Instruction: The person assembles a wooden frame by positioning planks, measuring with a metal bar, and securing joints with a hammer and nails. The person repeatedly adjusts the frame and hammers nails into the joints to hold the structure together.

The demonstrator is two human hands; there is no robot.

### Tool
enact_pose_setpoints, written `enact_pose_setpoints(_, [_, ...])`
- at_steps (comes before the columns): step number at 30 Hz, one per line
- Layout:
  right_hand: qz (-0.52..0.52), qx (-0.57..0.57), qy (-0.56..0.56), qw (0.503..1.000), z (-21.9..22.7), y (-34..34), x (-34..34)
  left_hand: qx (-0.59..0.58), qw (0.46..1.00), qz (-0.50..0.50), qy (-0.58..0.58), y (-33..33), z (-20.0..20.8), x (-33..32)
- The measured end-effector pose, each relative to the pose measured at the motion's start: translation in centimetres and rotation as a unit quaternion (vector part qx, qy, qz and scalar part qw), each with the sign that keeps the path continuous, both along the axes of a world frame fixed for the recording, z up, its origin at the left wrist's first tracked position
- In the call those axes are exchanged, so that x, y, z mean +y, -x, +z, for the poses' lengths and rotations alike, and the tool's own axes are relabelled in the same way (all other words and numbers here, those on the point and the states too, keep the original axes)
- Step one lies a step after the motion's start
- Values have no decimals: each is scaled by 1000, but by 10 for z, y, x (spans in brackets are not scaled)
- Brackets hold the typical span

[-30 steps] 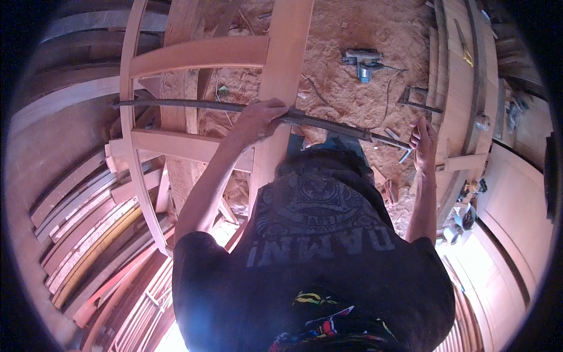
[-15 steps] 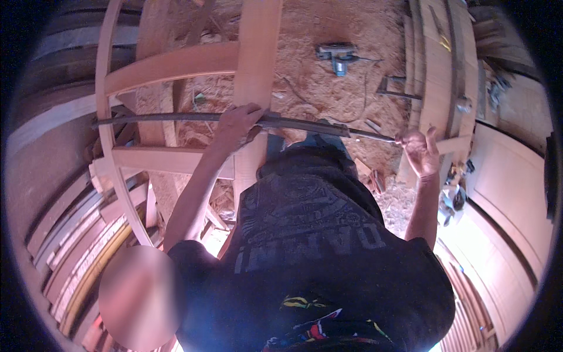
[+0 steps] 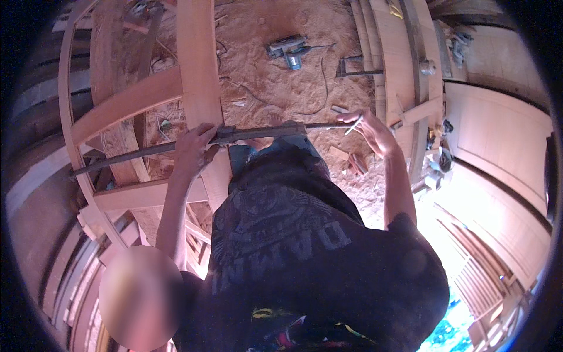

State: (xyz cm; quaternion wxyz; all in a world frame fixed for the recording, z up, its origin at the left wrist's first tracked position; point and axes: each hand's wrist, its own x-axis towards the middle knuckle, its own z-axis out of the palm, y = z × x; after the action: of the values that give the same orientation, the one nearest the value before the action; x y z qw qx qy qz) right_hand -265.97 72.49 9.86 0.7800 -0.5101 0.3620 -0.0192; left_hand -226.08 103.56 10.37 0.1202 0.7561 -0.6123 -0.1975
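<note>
A long dark metal bar clamp [image 3: 258, 134] lies across a pale wooden frame [image 3: 198, 64], its left end reaching the frame's thin outer rail. My left hand [image 3: 196, 149] is wrapped over the clamp where it crosses the frame's wide board. To the right, the clamp's screw ends in a thin, light cross handle [image 3: 355, 124]. My right hand [image 3: 375, 135] is at this handle, fingers stretched out and touching or very close to it. The exact finger contact is too small to make out.
A blue-and-grey corded power tool [image 3: 290, 51] rests on the sawdust-covered ground ahead, its cord trailing. Long boards [image 3: 402, 70] lie at the right, beside wooden panels [image 3: 498, 111]. Stacked timber [image 3: 76, 252] stands at the lower left. A small reddish-brown object [image 3: 356, 164] lies near my right arm.
The view has shifted, moving the surroundings leftward in the picture. The clamp now slopes down toward its left end. My right hand's fingers have straightened at the handle; my left keeps its hold.
</note>
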Motion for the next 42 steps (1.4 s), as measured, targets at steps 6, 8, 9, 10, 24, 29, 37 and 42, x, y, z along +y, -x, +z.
enact_pose_setpoints(6, [16,62,76,995,-18,21,5,0,998,-11,57,-3,-41,24])
enact_pose_setpoints(8, [5,98,34,995,-26,31,8,-12,999,-24,44,3,-34,11])
enact_pose_setpoints(9, [-2,106,17,994,-30,34,8,-26,998,-41,33,0,-31,1])
enact_pose_setpoints(10, [1,112,4,994,-34,34,9,-29,998,-54,25,1,-28,0])
enact_pose_setpoints(24, [3,89,226,970,-130,85,-1,-55,998,-4,30,9,-42,6])
enact_pose_setpoints(29, [-249,153,-71,954,-50,41,15,-15,998,3,53,8,-27,7])
enact_pose_setpoints(37, [-85,2,100,991,-85,20,25,-2,1000,11,14,15,-18,3])
enact_pose_setpoints(42, [-70,24,165,984,-82,9,37,120,989,66,63,32,-24,-3])
